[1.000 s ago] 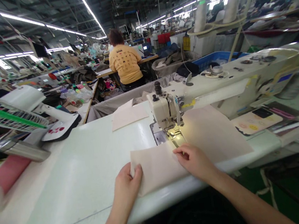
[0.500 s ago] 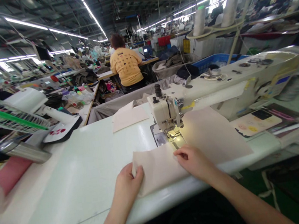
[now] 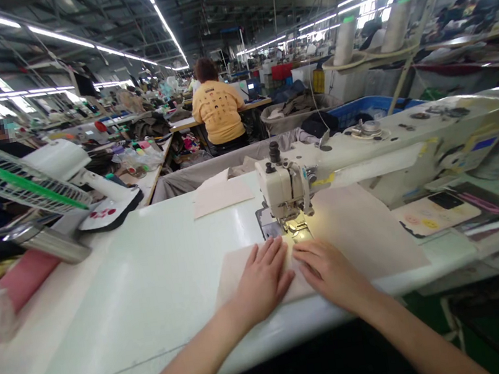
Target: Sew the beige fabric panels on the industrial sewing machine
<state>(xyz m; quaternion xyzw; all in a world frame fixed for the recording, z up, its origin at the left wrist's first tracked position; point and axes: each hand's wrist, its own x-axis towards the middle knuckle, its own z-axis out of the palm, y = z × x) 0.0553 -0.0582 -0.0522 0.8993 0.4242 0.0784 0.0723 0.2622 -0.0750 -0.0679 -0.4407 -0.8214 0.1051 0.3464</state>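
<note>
A pale beige fabric piece [image 3: 231, 271] lies on the sewing machine table, its edge at the lit presser foot [image 3: 299, 228]. My left hand [image 3: 265, 275] rests flat on this cloth, fingers stretched out towards the needle area. Close beside it, my right hand [image 3: 330, 269] has its fingers bent together at the fabric's edge, just in front of the presser foot. The fingertips of that hand are partly hidden. More beige fabric [image 3: 364, 232] spreads to the right under the arm of the sewing machine [image 3: 285, 188].
Another beige piece [image 3: 223, 197] lies behind, left of the machine head. A white fan [image 3: 58, 162] and a steel flask [image 3: 46, 242] stand at the left. At the right is a phone [image 3: 446, 200]. A person in a yellow top [image 3: 218, 110] sits ahead.
My left hand has let go of the fabric's left edge and moved right, flattening onto the cloth beside my right hand. My right hand stays near the presser foot. The view has shifted slightly.
</note>
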